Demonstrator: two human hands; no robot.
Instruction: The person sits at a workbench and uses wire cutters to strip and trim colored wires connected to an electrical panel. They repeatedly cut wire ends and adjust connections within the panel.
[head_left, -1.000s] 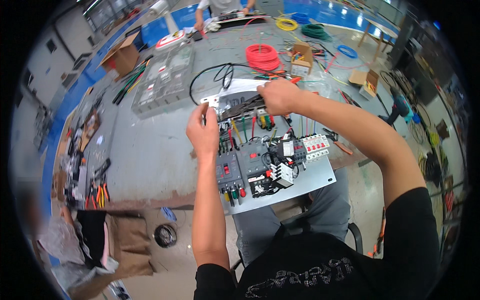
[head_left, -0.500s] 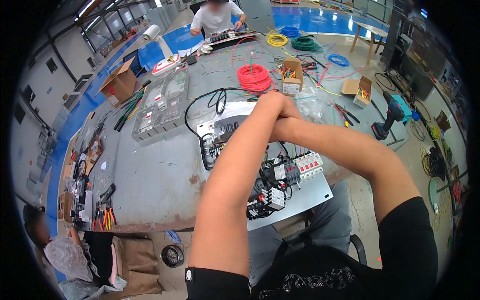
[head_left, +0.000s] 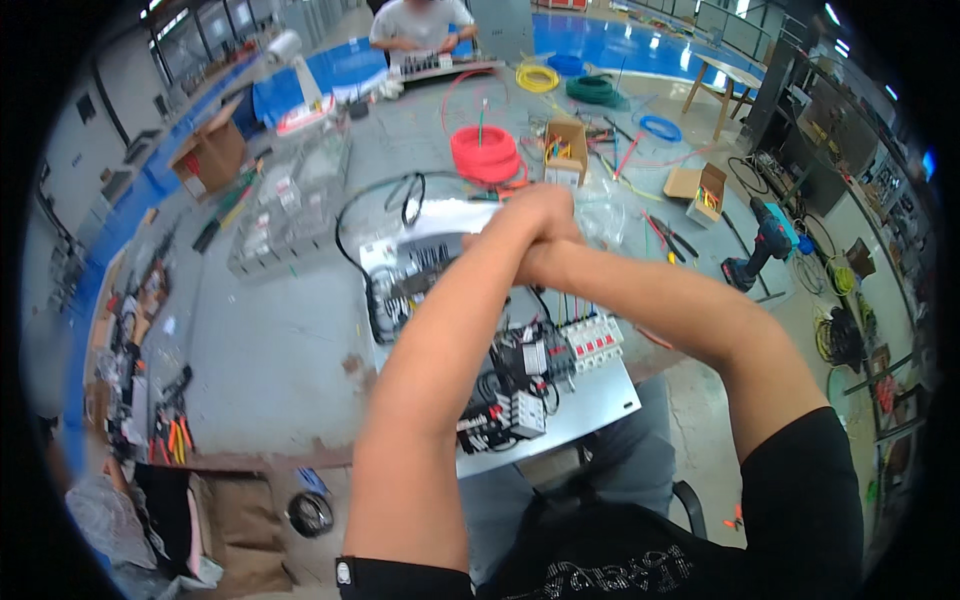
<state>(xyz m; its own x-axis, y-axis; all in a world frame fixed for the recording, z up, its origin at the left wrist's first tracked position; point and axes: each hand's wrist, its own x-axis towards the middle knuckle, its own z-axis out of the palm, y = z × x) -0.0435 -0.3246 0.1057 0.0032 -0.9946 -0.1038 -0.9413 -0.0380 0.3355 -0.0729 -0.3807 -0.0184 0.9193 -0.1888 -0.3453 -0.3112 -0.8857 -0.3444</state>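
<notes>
My forearms cross over the far part of a white metal mounting plate (head_left: 600, 408). My left hand (head_left: 545, 207) is bent at the wrist past the plate's far side, its fingers hidden from view. Partly under the left wrist, my right hand (head_left: 537, 262) reaches to the left; its fingers are mostly covered by the left forearm. What either hand holds does not show. On the plate sit a row of white breakers with red switches (head_left: 595, 342), a white and black contactor (head_left: 522, 414) and dark wiring. A black cable (head_left: 345, 225) loops off the plate's far left.
Beyond my hands lie a red wire coil (head_left: 485, 155) and an open carton (head_left: 566, 150). Pliers (head_left: 680, 240) and a cordless drill (head_left: 765, 245) are at the right. Clear plastic enclosures (head_left: 290, 200) and hand tools (head_left: 172, 425) lie left. A co-worker (head_left: 422, 30) sits across the table.
The whole view has shifted, so the table and plate appear farther left. My crossed arms keep nearly the same pose over the plate. The co-worker's hands across the table have come closer together.
</notes>
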